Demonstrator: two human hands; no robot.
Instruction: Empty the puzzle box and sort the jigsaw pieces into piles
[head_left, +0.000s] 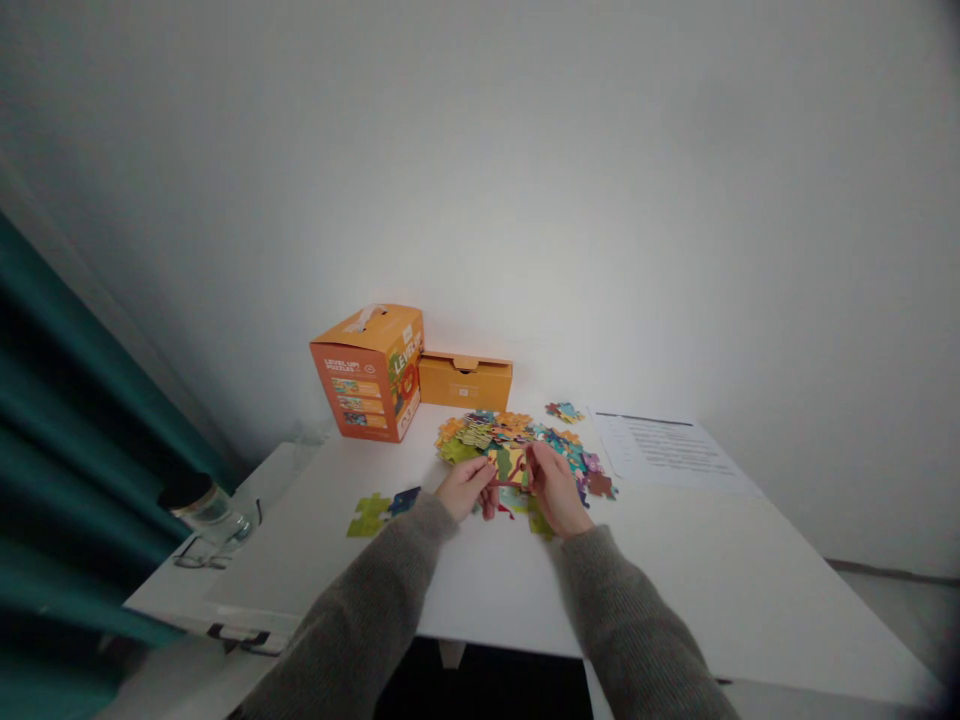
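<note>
Between my two hands is a puzzle piece (508, 466) in yellow, green and dark red, raised above the table. My left hand (466, 486) pinches its left edge, and my right hand (555, 486) grips its right edge. Just behind and below them spreads a heap of colourful puzzle pieces (513, 423), partly hidden by the hands. To the left of my left wrist lie a green puzzle piece (370, 514) and a dark blue puzzle piece (405, 500), close together on the table.
An orange puzzle box (360, 380) stands at the back left, beside a lower orange box (466, 384) against the wall. Printed paper (667, 450) lies right of the heap. A glass jar (214, 512) and eyeglasses (202, 556) are at the far left of the white table (712, 580).
</note>
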